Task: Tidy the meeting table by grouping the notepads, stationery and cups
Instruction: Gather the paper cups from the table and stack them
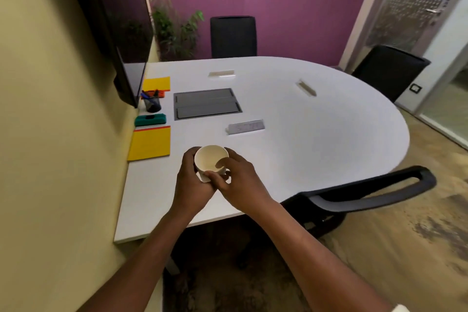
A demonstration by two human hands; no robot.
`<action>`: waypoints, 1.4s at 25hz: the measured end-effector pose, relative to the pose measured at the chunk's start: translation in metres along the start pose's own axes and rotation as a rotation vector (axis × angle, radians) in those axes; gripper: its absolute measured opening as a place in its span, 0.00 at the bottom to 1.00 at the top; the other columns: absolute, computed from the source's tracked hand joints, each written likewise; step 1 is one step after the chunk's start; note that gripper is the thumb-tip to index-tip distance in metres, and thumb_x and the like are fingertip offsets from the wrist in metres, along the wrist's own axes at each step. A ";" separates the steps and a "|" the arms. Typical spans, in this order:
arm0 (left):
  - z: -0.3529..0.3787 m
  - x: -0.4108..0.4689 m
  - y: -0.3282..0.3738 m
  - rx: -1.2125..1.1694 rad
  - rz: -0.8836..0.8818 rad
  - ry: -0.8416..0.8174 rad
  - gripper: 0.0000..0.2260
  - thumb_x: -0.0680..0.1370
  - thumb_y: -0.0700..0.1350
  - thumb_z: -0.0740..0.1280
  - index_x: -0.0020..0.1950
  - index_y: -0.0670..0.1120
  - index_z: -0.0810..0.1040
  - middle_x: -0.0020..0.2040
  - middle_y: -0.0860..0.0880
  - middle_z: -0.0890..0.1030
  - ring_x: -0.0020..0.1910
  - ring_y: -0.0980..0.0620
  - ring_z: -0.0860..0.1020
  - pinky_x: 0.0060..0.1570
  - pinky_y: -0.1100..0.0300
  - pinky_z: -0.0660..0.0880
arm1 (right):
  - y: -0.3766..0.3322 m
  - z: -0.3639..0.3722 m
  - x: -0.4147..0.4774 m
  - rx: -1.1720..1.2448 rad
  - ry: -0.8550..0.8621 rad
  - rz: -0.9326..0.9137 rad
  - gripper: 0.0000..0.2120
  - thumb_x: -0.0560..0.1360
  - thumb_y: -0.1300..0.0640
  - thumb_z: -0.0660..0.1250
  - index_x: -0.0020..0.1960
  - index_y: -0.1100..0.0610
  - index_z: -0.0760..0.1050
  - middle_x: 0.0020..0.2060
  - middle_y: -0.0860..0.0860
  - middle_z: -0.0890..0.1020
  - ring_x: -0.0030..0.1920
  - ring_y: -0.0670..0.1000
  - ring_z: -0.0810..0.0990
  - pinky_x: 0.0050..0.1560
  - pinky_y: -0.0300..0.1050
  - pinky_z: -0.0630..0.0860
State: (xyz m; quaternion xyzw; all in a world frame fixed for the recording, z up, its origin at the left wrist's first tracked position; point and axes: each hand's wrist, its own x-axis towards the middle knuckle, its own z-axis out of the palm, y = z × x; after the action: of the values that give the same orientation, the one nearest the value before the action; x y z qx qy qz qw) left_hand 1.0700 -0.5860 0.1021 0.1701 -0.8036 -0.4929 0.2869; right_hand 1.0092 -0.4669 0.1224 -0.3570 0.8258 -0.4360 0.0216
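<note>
A cream paper cup [209,158] is held above the near part of the white meeting table [316,134], its mouth facing me. My left hand [193,181] wraps its left side and base. My right hand [239,180] grips its right side, thumb over the rim. Along the wall edge lie a yellow notepad [150,143], a green board eraser [150,119], a black pen holder [153,103] with several pens, and a second yellow notepad [157,83]. It looks like stacked cups, but I cannot tell.
A grey cable box lid [206,103] is set into the table's middle. Three name-plate holders [245,127] [221,74] [306,87] lie around it. Black chairs stand at the far end [233,36], right [390,71] and near right [354,197]. A dark screen [121,58] hangs on the left wall.
</note>
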 end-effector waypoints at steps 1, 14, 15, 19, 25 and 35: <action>0.008 -0.006 0.012 -0.009 0.020 -0.018 0.34 0.64 0.41 0.79 0.65 0.51 0.67 0.56 0.56 0.74 0.52 0.58 0.75 0.45 0.75 0.71 | 0.002 -0.015 -0.009 0.006 0.009 0.015 0.17 0.74 0.44 0.67 0.52 0.57 0.77 0.65 0.52 0.74 0.59 0.54 0.76 0.55 0.51 0.77; 0.166 -0.112 0.166 -0.087 0.087 0.006 0.30 0.65 0.47 0.78 0.62 0.58 0.67 0.54 0.63 0.73 0.50 0.64 0.76 0.41 0.79 0.72 | 0.048 -0.217 -0.136 0.054 0.151 -0.033 0.14 0.72 0.48 0.71 0.47 0.60 0.78 0.54 0.51 0.77 0.53 0.53 0.77 0.50 0.50 0.80; 0.176 -0.117 0.170 -0.081 0.076 0.009 0.31 0.66 0.47 0.78 0.64 0.56 0.67 0.56 0.61 0.73 0.50 0.62 0.76 0.43 0.77 0.72 | 0.054 -0.224 -0.141 0.060 0.154 -0.031 0.15 0.72 0.48 0.71 0.47 0.60 0.78 0.55 0.51 0.77 0.54 0.53 0.77 0.51 0.50 0.80; 0.213 -0.116 0.180 -0.052 0.065 -0.002 0.32 0.67 0.46 0.77 0.67 0.52 0.67 0.62 0.53 0.75 0.56 0.55 0.75 0.52 0.65 0.75 | 0.083 -0.250 -0.145 0.059 0.154 0.009 0.16 0.72 0.46 0.70 0.49 0.59 0.79 0.62 0.53 0.76 0.60 0.53 0.76 0.55 0.50 0.78; 0.290 -0.071 0.192 -0.142 0.077 -0.014 0.31 0.66 0.48 0.78 0.65 0.52 0.69 0.58 0.54 0.77 0.53 0.56 0.77 0.45 0.74 0.74 | 0.138 -0.297 -0.108 -0.001 0.199 0.029 0.15 0.72 0.46 0.70 0.47 0.59 0.78 0.60 0.53 0.76 0.54 0.53 0.78 0.51 0.48 0.78; 0.395 0.012 0.192 -0.192 0.039 -0.030 0.29 0.65 0.46 0.78 0.62 0.55 0.69 0.54 0.58 0.76 0.51 0.61 0.77 0.41 0.77 0.72 | 0.232 -0.356 -0.026 0.013 0.151 0.102 0.16 0.72 0.46 0.71 0.50 0.57 0.77 0.63 0.51 0.75 0.56 0.53 0.77 0.54 0.49 0.78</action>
State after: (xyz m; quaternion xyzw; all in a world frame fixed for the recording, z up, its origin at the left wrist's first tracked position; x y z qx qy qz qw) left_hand 0.8140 -0.2304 0.1381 0.1185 -0.7602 -0.5643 0.2992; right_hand 0.7727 -0.1157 0.1651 -0.2805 0.8393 -0.4654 -0.0161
